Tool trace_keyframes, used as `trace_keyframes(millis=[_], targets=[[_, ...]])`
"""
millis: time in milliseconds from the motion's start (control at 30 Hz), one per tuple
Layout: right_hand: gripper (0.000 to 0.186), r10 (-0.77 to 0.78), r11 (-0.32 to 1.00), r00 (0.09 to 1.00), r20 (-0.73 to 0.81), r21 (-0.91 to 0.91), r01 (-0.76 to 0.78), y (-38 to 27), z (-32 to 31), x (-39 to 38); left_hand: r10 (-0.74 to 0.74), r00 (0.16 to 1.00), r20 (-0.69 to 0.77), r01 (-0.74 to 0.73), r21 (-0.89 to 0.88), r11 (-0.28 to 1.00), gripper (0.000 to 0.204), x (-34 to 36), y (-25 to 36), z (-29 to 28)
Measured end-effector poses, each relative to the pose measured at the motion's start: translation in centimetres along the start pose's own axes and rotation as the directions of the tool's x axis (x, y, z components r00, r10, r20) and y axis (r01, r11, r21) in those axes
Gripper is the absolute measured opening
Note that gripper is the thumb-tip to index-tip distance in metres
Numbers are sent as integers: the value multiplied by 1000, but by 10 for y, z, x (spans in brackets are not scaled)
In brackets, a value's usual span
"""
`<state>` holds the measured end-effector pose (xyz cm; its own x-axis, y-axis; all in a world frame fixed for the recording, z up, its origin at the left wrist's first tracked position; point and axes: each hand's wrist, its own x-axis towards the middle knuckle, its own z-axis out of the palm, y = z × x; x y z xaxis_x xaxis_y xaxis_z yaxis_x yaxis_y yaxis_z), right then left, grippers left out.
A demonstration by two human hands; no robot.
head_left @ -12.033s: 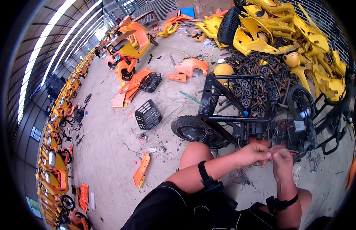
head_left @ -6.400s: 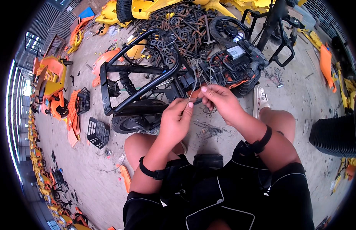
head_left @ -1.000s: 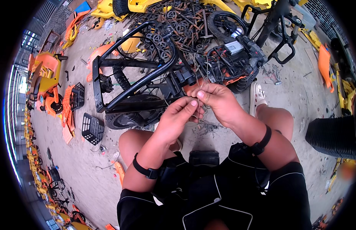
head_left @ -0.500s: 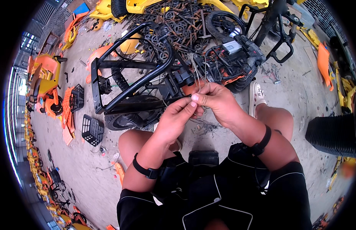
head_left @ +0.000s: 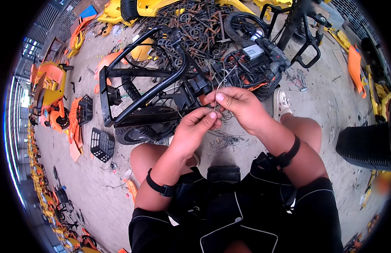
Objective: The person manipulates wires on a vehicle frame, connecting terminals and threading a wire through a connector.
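Between my knees, both hands are closed on thin grey wire (head_left: 220, 79) that loops up from my fingers toward the machine. My left hand (head_left: 196, 125) pinches it between thumb and forefinger. Slightly higher and to the right, my right hand (head_left: 236, 102) pinches the same wire, thumb on top. Just beyond lies a black tubular frame (head_left: 152, 90) with a wheel (head_left: 141, 125) under it. To its right sits an opened-up vehicle body (head_left: 254, 63) with exposed wiring. The wire's far end is lost among these parts.
A heap of rusty cranks and chainrings (head_left: 195, 31) lies beyond the frame. Black plastic baskets (head_left: 102, 144) stand on the floor at left, near an orange and yellow bike body (head_left: 52, 90). At right is a stack of black ribbed parts (head_left: 364, 145). Screws (head_left: 229, 141) litter the floor below my hands.
My right hand has shifted slightly up and its fingertips have drawn apart from my left thumb. A stretch of wire now shows between the hands. My left hand has barely moved.
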<state>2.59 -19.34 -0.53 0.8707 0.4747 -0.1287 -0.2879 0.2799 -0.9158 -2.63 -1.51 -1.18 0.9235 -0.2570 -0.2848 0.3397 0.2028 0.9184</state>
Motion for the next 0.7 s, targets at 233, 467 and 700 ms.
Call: trace_keyframes(millis=[233,467,700], targets=[[21,-46,999,994,-103,-24,44,6,1,0,-23,999,46,22,15,1000,26,1,0,-1],[16,67,996,997,-34,56,-65,6,0,-1,69,998,-6,-67,159,985,28,-2,6,-2],[20,-14,994,997,-80,107,22,27,9,-3,120,993,-21,-111,254,961,23,-3,5,-8]])
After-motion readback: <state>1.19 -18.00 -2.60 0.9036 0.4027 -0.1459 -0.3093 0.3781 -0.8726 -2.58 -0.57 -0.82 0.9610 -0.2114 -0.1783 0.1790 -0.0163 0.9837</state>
